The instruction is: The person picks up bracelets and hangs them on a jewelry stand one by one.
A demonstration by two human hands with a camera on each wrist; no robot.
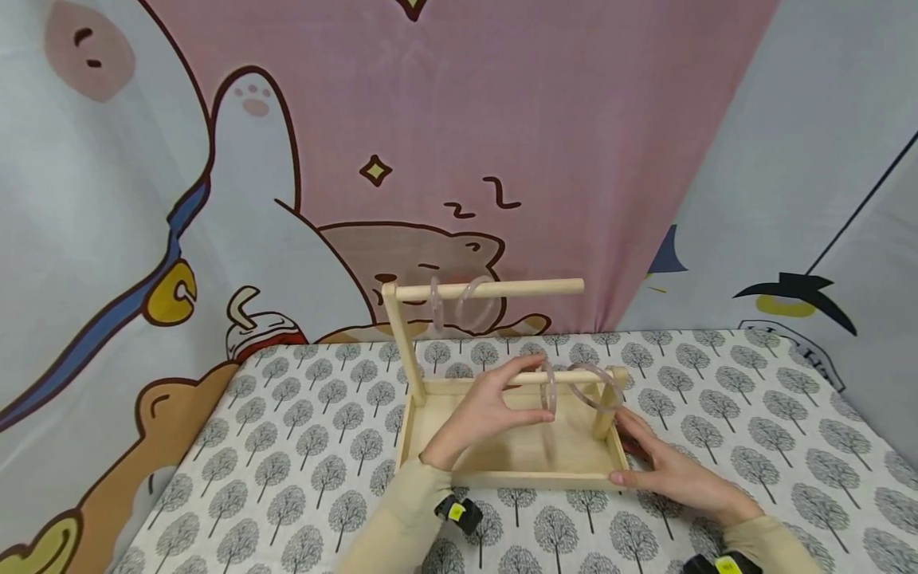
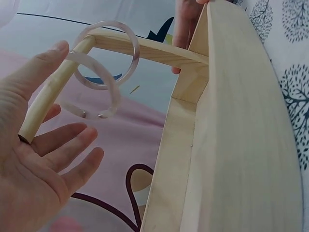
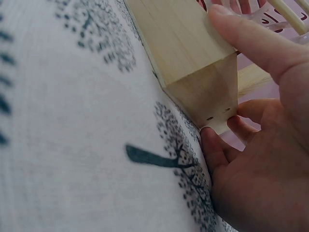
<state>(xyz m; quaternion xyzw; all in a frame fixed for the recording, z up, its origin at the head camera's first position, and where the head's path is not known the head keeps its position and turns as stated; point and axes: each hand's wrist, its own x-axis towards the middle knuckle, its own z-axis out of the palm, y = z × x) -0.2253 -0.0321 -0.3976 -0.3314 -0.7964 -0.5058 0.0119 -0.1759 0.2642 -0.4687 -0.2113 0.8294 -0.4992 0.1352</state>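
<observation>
A pale wooden two-bar jewelry stand point(image 1: 531, 480) with a tray base sits on the table. My left hand point(image 1: 476, 410) is around the free end of its lower bar, fingers spread and loosely bent. One pale translucent bangle point(image 1: 550, 391) hangs on that bar by the left fingertips; in the left wrist view the thumb tip is very near this bangle point(image 2: 113, 96). Another bangle point(image 1: 595, 388) hangs nearer the bar's post. My right hand point(image 1: 670, 474) grips the tray's right end, its thumb on the front corner and its fingers behind point(image 3: 260, 145).
On the taller upper bar point(image 1: 531, 287) hang two more bangles, one at the left point(image 1: 436, 305) and one tilted beside it point(image 1: 475, 303). A tree-print cloth point(image 1: 315, 446) covers the table. Behind it hangs a cartoon-printed curtain point(image 1: 574, 159).
</observation>
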